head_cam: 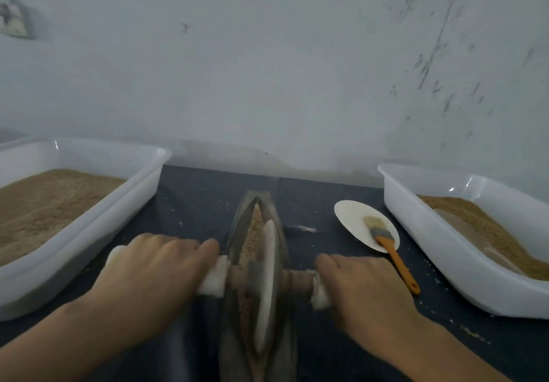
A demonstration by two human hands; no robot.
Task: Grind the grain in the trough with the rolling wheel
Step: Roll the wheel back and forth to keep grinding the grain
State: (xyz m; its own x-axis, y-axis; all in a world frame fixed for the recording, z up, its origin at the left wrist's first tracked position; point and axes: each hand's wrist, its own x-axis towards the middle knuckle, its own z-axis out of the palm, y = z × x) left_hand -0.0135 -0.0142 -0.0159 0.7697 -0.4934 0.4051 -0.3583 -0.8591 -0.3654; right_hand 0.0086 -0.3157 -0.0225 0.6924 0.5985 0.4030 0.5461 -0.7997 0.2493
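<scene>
I see trough centre on table, wheel in it; tubs left and right; brush on plate between trough and right tub.

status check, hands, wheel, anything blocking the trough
Left hand and right hand each grip an axle handle. Wheel sits in trough on grain. Nothing blocking.

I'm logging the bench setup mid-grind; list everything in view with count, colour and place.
trough: one, dark grey, centre of the table, grain inside
grinding wheel: one, pale disc on a brown axle, standing in the trough
tubs: two, white, far left and far right, both holding brown grain
plate: one, white, right of the trough
brush: one, orange handle, lying on the plate
table: dark blue
left hand: on left handle
right hand: on right handle
</scene>
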